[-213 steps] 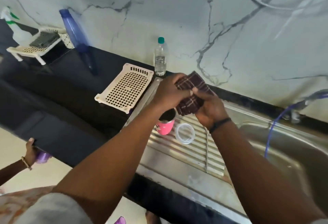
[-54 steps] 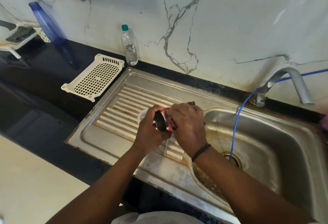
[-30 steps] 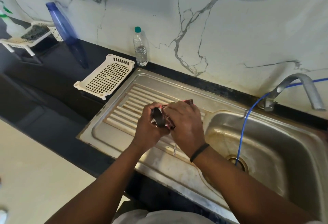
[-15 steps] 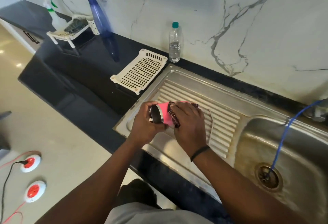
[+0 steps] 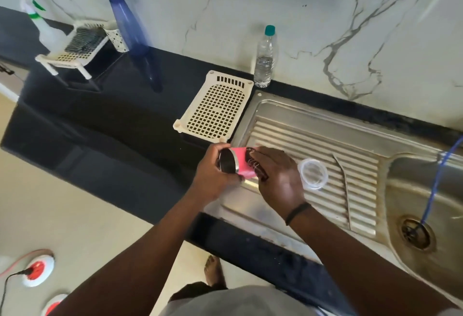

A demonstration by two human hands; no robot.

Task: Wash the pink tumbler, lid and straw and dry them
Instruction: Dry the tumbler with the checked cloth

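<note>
Tumbler (image 5: 242,162): pink, dark inside. Cloth (image 5: 255,166): dark brown, pale checked lines. Lid (image 5: 312,173): clear. Rack (image 5: 216,107): cream, square-hole grid. Desk (image 5: 105,117): black. Wall (image 5: 325,15): white marble, grey veins. Tall bottle (image 5: 130,25): blue. Small bottle (image 5: 265,60): clear, teal cap. Hose (image 5: 436,180): blue.

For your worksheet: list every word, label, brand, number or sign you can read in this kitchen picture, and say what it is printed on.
No text can be read anywhere.
Clear water bottle: no label legible.
Spray bottle: too blurred to show any print.
Pink tumbler, held in the left hand, wiped with a dark cloth by the right hand: no lettering visible.
Clear lid: plain.
</note>
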